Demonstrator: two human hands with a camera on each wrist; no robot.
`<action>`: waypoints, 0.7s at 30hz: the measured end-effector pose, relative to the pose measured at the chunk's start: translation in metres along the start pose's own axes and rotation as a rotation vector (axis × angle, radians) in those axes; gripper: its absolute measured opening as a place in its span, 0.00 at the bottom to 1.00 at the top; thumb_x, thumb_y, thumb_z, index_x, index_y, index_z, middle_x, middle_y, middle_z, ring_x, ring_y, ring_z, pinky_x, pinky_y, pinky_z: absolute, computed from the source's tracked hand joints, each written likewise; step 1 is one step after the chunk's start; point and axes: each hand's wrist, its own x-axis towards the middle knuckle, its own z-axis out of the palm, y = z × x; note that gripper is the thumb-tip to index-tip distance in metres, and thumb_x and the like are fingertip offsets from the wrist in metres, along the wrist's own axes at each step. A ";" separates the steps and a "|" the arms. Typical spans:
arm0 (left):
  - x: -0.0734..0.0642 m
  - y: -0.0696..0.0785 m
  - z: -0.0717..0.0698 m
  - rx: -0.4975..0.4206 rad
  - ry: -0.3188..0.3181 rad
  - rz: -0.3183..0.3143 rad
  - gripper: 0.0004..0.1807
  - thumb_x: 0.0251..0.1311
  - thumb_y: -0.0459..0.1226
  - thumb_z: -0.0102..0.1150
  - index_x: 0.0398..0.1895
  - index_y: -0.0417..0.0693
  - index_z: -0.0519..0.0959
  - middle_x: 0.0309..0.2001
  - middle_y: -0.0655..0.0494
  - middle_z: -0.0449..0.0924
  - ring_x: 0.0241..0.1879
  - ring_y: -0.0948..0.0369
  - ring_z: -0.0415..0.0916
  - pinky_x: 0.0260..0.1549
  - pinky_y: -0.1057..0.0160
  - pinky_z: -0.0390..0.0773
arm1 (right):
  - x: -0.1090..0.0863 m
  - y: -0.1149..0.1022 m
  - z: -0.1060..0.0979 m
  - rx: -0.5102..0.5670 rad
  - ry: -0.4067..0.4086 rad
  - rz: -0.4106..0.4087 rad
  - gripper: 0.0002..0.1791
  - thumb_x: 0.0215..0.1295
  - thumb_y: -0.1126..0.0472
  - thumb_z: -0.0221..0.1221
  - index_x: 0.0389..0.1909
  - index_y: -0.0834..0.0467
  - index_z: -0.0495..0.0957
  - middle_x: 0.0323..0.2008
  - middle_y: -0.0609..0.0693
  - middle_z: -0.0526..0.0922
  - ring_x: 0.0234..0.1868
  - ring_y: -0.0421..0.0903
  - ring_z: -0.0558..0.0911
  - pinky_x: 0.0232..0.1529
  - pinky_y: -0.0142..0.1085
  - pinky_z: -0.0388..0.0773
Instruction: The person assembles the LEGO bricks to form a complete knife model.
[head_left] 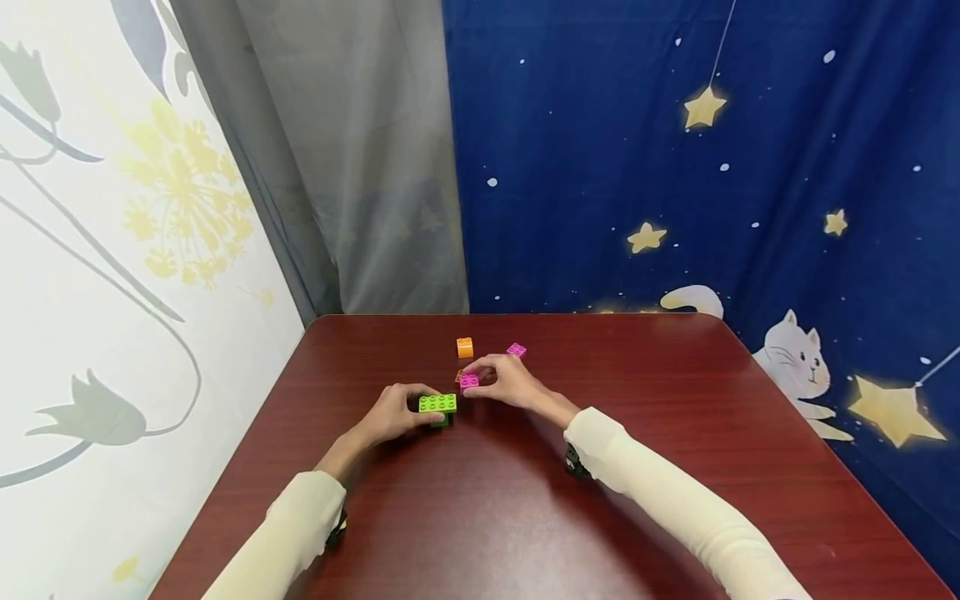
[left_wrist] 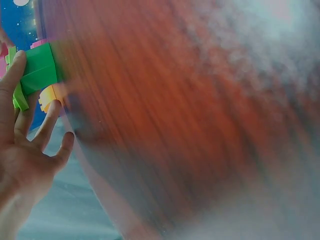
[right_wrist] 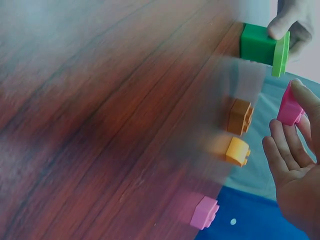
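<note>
My left hand grips a light green studded brick that sits on top of a darker green block. Just to the right, my right hand pinches a magenta brick between thumb and fingers. In the right wrist view this magenta brick is off the table, close to the green pieces but apart from them. The left wrist view has my left hand at its left edge, with its thumb or a finger over the green block.
Beyond the hands on the dark red table lie a yellow-orange brick, a brownish orange brick and a second pink brick. A blue curtain hangs behind the table's far edge, a pale patterned one on the left.
</note>
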 end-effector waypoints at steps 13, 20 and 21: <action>0.001 -0.003 0.001 0.023 -0.008 0.016 0.20 0.55 0.47 0.80 0.48 0.52 0.88 0.38 0.63 0.86 0.36 0.62 0.78 0.38 0.63 0.78 | 0.008 -0.015 0.020 0.011 -0.017 -0.049 0.19 0.60 0.57 0.77 0.51 0.58 0.88 0.46 0.50 0.90 0.43 0.41 0.89 0.48 0.35 0.85; 0.002 -0.004 0.001 0.027 -0.005 0.003 0.20 0.54 0.45 0.81 0.47 0.49 0.87 0.40 0.59 0.87 0.37 0.62 0.79 0.39 0.62 0.79 | 0.010 -0.019 0.030 -0.032 -0.022 -0.069 0.21 0.60 0.54 0.77 0.52 0.55 0.87 0.45 0.46 0.90 0.43 0.40 0.87 0.47 0.30 0.82; 0.002 -0.004 0.001 0.029 -0.005 0.003 0.20 0.54 0.45 0.81 0.48 0.48 0.87 0.40 0.59 0.87 0.38 0.62 0.79 0.41 0.61 0.79 | 0.010 -0.020 0.032 -0.042 -0.019 -0.074 0.21 0.60 0.54 0.76 0.52 0.55 0.87 0.45 0.46 0.89 0.43 0.40 0.87 0.47 0.30 0.82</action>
